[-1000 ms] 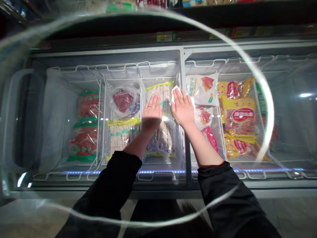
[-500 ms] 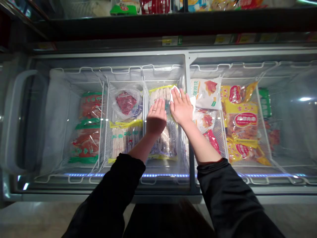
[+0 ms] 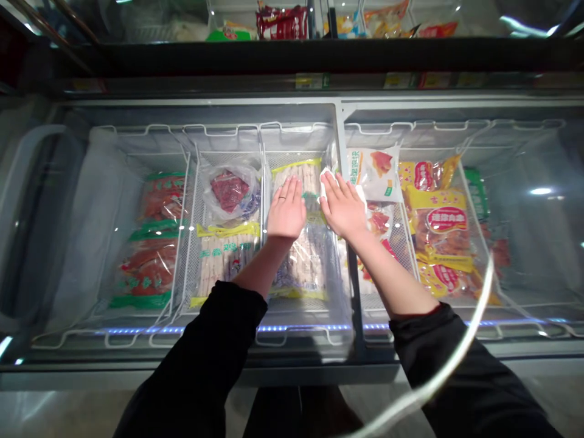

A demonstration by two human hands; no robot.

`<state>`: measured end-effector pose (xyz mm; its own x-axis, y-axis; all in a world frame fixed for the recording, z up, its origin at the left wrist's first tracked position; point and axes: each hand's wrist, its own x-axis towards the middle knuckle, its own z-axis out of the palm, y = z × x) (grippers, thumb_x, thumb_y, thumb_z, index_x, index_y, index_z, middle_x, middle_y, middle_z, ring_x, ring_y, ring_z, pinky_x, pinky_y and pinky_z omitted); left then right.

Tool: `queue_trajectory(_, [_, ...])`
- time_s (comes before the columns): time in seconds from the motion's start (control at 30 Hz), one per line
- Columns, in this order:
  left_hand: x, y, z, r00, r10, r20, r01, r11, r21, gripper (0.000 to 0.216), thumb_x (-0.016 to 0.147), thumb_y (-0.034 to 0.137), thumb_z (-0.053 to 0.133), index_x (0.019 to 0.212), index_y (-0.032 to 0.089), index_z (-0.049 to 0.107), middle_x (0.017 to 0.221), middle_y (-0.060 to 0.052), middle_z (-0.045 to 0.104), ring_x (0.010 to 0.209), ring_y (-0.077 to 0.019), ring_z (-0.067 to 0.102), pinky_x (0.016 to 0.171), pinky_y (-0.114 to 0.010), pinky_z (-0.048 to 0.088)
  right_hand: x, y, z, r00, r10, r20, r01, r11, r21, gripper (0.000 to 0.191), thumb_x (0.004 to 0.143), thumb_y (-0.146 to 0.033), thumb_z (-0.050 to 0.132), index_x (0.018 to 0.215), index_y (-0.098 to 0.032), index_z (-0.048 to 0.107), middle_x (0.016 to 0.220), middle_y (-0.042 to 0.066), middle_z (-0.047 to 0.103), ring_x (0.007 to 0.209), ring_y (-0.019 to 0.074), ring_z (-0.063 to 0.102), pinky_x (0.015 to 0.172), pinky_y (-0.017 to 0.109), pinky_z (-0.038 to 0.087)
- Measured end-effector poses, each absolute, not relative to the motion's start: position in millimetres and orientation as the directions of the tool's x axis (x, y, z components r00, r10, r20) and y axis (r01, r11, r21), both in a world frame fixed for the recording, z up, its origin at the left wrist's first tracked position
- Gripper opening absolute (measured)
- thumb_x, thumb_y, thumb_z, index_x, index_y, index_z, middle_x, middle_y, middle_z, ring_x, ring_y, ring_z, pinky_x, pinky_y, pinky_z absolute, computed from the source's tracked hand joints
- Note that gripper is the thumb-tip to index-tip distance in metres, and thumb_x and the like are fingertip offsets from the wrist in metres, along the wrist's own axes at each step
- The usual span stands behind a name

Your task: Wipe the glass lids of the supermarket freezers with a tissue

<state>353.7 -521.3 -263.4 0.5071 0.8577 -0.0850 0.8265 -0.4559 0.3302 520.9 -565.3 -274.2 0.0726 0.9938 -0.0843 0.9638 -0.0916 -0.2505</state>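
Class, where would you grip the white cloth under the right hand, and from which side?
Pinch the white cloth by the edge peeking past the right hand, from above on the far side: it lies flat on the freezer glass, the rest pinned under the palm.

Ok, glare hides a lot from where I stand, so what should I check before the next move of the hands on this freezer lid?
1. Hold on the white cloth: ok, the right hand lies flat on it, fingers spread.
2. Support from the left hand: ok, palm down on the glass lid, beside the right.
3. The ring kept off the glass: cannot tell.
4. The sleeves kept off the cloth: ok, both end well back on the forearms.
5. Glass free of smears: cannot tell, reflections cover it.
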Motion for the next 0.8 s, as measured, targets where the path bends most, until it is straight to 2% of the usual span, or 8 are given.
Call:
queue_trajectory(0.1, [352.3, -522.0, -265.1, 0.511, 0.858, -0.054, 0.823, -0.47, 0.32, 0.061, 0.109, 0.017, 0.033, 0.168, 0.006, 0.039, 0.178, -0.012, 0.037, 0.167, -0.0233, 0.031, 0.139, -0.043, 0.026, 521.8, -527.4, -279.3, 0.156, 0.986, -0.06, 0.952, -0.166, -0.258, 0.071, 0.11, -0.038, 0.023, 0.175, -0.01, 0.025, 0.181, 0.009, 0.029, 0.169, 0.0318, 0.023, 0.139, 0.061, 0.02])
queue_trajectory(0.27, [351.3, -522.0, -266.9, 0.518, 0.855, -0.028, 0.817, -0.485, 0.312, 0.06, 0.11, 0.019, 0.033, 0.167, 0.003, 0.04, 0.177, -0.014, 0.038, 0.167, -0.0244, 0.032, 0.139, -0.044, 0.028, 518.9, -547.8, -272.3, -0.161, 0.985, -0.066, 0.957, 0.14, -0.253, 0.067, 0.111, -0.039, 0.025, 0.173, -0.014, 0.035, 0.18, 0.005, 0.033, 0.169, 0.025, 0.025, 0.14, 0.05, 0.02])
queue_trajectory(0.33, [351.1, -522.2, -267.8, 0.517, 0.856, -0.02, 0.818, -0.488, 0.305, 0.06, 0.11, 0.019, 0.033, 0.167, 0.003, 0.04, 0.177, -0.014, 0.038, 0.167, -0.0242, 0.033, 0.139, -0.044, 0.028, 528.1, -565.6, -270.7, -0.203, 0.976, -0.074, 0.953, 0.18, -0.244, 0.066, 0.112, -0.04, 0.026, 0.173, -0.016, 0.036, 0.179, 0.003, 0.034, 0.169, 0.0239, 0.026, 0.14, 0.048, 0.021])
queue_trajectory(0.47, [351.3, -522.6, -269.1, 0.511, 0.859, -0.01, 0.821, -0.485, 0.3, 0.06, 0.109, 0.018, 0.035, 0.168, 0.007, 0.041, 0.176, -0.012, 0.04, 0.166, -0.0241, 0.035, 0.138, -0.044, 0.03, 552.2, -549.6, -275.1, -0.04, 0.996, -0.074, 0.97, 0.021, -0.242, 0.067, 0.111, -0.041, 0.028, 0.174, -0.018, 0.034, 0.18, 0.003, 0.032, 0.169, 0.0261, 0.025, 0.139, 0.054, 0.023])
queue_trajectory(0.57, [351.6, -521.9, -269.4, 0.512, 0.859, -0.007, 0.82, -0.487, 0.301, 0.06, 0.108, 0.017, 0.036, 0.167, 0.008, 0.043, 0.176, -0.011, 0.041, 0.165, -0.0246, 0.036, 0.138, -0.045, 0.031, 555.7, -502.1, -278.1, 0.149, 0.983, -0.11, 0.957, -0.171, -0.234, 0.07, 0.109, -0.039, 0.026, 0.174, -0.012, 0.03, 0.182, 0.006, 0.027, 0.17, 0.0291, 0.022, 0.139, 0.056, 0.022])
queue_trajectory(0.63, [351.7, -521.1, -269.8, 0.514, 0.858, -0.009, 0.82, -0.488, 0.299, 0.06, 0.108, 0.017, 0.036, 0.167, 0.006, 0.043, 0.175, -0.012, 0.041, 0.165, -0.0248, 0.036, 0.138, -0.045, 0.032, 550.6, -479.0, -278.2, 0.186, 0.975, -0.123, 0.954, -0.209, -0.214, 0.07, 0.109, -0.037, 0.025, 0.174, -0.009, 0.029, 0.182, 0.008, 0.025, 0.17, 0.0298, 0.02, 0.14, 0.056, 0.02])
queue_trajectory(0.7, [351.7, -520.3, -270.4, 0.518, 0.855, -0.016, 0.82, -0.491, 0.295, 0.06, 0.108, 0.018, 0.036, 0.166, 0.003, 0.043, 0.175, -0.014, 0.04, 0.165, -0.0249, 0.036, 0.138, -0.044, 0.032, 545.9, -476.0, -277.4, 0.121, 0.987, -0.106, 0.969, -0.141, -0.203, 0.07, 0.11, -0.037, 0.025, 0.174, -0.009, 0.029, 0.182, 0.008, 0.027, 0.17, 0.0293, 0.021, 0.14, 0.055, 0.019])
queue_trajectory(0.8, [351.8, -520.0, -271.4, 0.509, 0.86, -0.021, 0.827, -0.482, 0.29, 0.06, 0.108, 0.018, 0.036, 0.166, 0.004, 0.043, 0.175, -0.014, 0.04, 0.165, -0.0245, 0.036, 0.138, -0.044, 0.031, 553.0, -504.0, -276.0, -0.12, 0.99, -0.073, 0.969, 0.101, -0.227, 0.069, 0.111, -0.042, 0.025, 0.174, -0.016, 0.031, 0.18, 0.005, 0.032, 0.169, 0.0272, 0.025, 0.14, 0.053, 0.02])
